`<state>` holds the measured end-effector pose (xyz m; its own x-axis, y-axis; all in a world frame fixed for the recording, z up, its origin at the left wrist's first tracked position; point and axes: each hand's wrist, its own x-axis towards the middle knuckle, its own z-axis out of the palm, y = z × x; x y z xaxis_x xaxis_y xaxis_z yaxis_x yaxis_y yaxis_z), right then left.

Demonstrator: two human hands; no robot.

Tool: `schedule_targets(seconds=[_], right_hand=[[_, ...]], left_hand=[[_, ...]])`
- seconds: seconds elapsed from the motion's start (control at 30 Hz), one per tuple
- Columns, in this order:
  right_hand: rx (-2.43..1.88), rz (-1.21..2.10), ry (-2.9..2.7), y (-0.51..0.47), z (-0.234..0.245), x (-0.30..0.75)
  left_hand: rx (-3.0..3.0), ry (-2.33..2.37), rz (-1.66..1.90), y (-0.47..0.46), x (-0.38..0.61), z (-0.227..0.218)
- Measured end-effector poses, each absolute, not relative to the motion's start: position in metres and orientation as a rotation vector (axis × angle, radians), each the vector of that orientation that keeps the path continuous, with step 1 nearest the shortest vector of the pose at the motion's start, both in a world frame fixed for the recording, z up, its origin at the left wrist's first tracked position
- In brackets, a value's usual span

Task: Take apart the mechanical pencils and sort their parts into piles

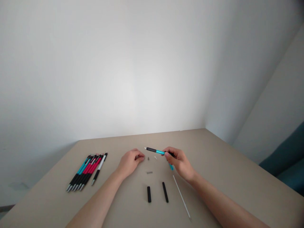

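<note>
My right hand (180, 161) is closed around a teal pen with a black grip (155, 150), its tip pointing left above the beige table (213, 152). My left hand (130, 161) rests on the table with fingers curled in a pinch; what they hold is too small to make out. Between the hands lie a small dark tip piece (148, 158) and a pale tip piece (155, 157). A short grey spring (149, 172) lies just nearer me. Two black tube parts (148, 194) (165, 192) and a thin white refill (181, 198) lie in front of my forearms.
A row of several assembled pens (85, 172), teal, red and one white, lies at the left of the table. A white wall rises behind the table's far edge. A dark teal seat (287, 158) stands off to the right.
</note>
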<state>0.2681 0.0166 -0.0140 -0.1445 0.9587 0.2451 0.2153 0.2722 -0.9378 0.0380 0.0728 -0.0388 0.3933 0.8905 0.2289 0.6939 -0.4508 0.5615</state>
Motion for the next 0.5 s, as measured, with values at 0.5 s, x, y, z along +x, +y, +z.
schedule_targets(seconds=[0.5], right_hand=[[-1.133, 0.978, -1.600, 0.0157, -0.0139, 0.2667]], left_hand=[[2.349, 1.388, 0.710, 0.0704, 0.0419, -0.0410]])
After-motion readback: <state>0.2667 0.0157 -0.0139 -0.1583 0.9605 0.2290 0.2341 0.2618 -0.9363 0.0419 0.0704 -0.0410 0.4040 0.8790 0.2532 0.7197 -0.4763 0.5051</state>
